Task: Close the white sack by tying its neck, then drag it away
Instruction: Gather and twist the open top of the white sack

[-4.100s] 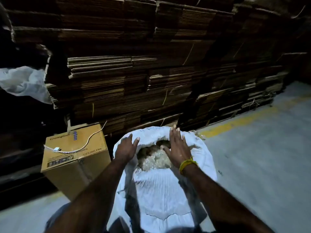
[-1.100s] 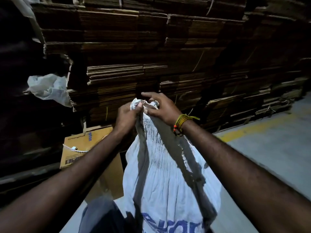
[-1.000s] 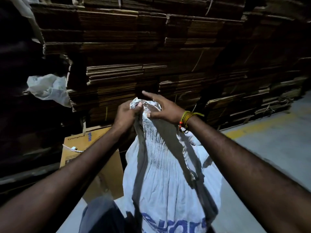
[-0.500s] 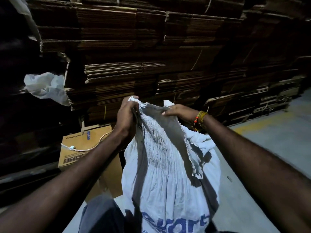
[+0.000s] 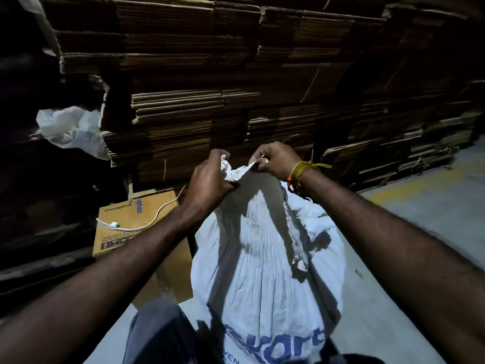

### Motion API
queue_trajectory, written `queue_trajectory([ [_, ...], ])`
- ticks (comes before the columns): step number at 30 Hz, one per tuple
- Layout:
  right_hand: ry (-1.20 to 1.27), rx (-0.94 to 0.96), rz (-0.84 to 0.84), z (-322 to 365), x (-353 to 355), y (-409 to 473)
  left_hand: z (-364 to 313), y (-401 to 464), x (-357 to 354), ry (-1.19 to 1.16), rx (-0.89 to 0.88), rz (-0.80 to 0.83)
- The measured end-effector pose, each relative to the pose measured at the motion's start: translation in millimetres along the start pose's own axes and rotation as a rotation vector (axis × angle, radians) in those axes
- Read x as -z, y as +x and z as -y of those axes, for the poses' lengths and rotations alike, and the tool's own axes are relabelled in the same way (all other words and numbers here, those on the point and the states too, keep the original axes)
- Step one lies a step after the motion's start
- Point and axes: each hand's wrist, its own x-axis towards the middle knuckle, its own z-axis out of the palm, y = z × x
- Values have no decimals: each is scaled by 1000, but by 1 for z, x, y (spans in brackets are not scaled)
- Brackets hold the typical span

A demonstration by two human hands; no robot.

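Observation:
A full white woven sack [image 5: 265,261] with blue lettering stands upright on the floor right in front of me. Its top cloth is gathered into a neck [image 5: 236,173] held up between my hands. My left hand [image 5: 208,179] grips the bunched neck from the left. My right hand [image 5: 275,160], with yellow threads round the wrist, pinches a corner of the sack's rim. A frayed edge of the sack hangs loose down its right side.
A brown cardboard box [image 5: 136,227] with a white cable on its lid stands just left of the sack. Tall stacks of flattened cartons [image 5: 236,88] wall off the back. A crumpled white plastic sheet [image 5: 70,130] sticks out at left. Grey floor with a yellow line [image 5: 409,185] runs to the right.
The sack's mouth, open 4 s ago, is now gathered and lifted. In the last half second my right hand moved in closer to the left and took a pinch on the rim.

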Motion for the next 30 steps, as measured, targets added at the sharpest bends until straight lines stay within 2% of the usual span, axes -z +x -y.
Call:
queue_trajectory([
  [3, 33, 5, -34, -1, -5, -6, 0, 12, 2, 81, 55, -27],
  [7, -20, 34, 74, -4, -3, -12, -5, 19, 2, -134, 269, -35],
  [13, 211, -40, 152, -12, -1, -18, -6, 8, -8, -397, 183, -37],
  [18, 220, -41, 217, -9, 6, -14, -9, 7, -12, -535, 147, -7],
  [27, -35, 25, -60, 11, -3, -6, -1, 10, -26, -433, 108, 67],
  [30, -41, 1, -142, 15, -4, -2, 1, 12, -28, -421, 166, 110],
])
